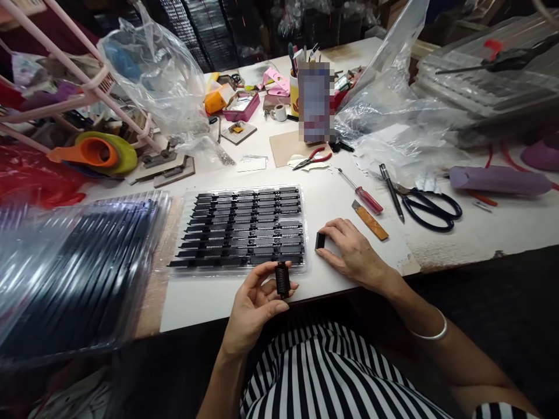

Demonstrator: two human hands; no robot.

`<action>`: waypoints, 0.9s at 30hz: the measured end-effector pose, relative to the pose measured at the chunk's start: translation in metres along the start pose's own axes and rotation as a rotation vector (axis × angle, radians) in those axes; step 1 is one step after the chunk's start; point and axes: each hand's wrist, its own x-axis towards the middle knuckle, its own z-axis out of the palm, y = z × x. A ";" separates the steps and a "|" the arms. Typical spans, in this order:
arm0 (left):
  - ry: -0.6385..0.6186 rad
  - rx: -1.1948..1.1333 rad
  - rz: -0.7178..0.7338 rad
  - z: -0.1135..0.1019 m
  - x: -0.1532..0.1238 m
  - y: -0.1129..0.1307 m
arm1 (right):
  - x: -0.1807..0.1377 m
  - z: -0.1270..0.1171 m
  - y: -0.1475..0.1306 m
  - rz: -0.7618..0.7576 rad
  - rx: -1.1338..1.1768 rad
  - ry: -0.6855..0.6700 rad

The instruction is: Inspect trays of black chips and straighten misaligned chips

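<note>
Between the thumb and fingers of my left hand (257,299) is a small black rectangular part with rows of fine teeth or slots (283,280), held upright near the table's front edge. My right hand (351,250) pinches a small plain black block (320,241) just above or on the white table top; I cannot tell if it touches. A clear plastic tray (302,233) lies just beyond my left hand, filled with several rows of similar black toothed parts (244,227).
Stacked trays of black parts (82,273) stand at the left. Right of the tray lie a red screwdriver (367,198), an orange-handled blade (370,221), a pen (392,192) and scissors (430,206). Pliers (313,158), plastic bags (152,75) and a pink rack (100,81) are farther back.
</note>
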 end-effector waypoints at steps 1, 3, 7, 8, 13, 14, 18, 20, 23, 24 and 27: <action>-0.003 0.003 -0.004 0.000 0.000 0.000 | 0.000 0.001 -0.001 0.000 -0.015 0.016; -0.002 0.001 -0.005 0.001 0.000 0.000 | -0.001 0.001 -0.005 0.005 0.005 0.054; -0.010 -0.025 0.003 0.001 0.001 0.001 | -0.005 -0.002 -0.022 0.002 0.245 0.098; -0.019 -0.029 0.009 0.000 0.001 0.001 | -0.007 -0.003 -0.029 -0.014 0.310 0.096; -0.044 -0.043 0.059 -0.003 0.000 -0.002 | -0.011 -0.002 -0.055 -0.143 0.453 0.089; -0.045 -0.042 0.065 -0.003 0.000 -0.002 | -0.011 -0.001 -0.057 -0.154 0.459 0.091; -0.057 -0.019 0.064 -0.002 -0.001 -0.002 | -0.010 0.004 -0.060 -0.167 0.463 0.095; -0.060 -0.006 0.061 -0.002 0.000 -0.003 | -0.010 0.006 -0.061 -0.173 0.459 0.091; -0.048 0.011 0.065 -0.001 0.001 -0.003 | -0.010 0.006 -0.062 -0.161 0.457 0.088; -0.043 0.016 0.064 -0.001 0.001 -0.003 | -0.010 0.006 -0.063 -0.154 0.458 0.088; -0.037 0.031 0.057 -0.001 0.000 -0.003 | -0.010 0.005 -0.064 -0.145 0.468 0.090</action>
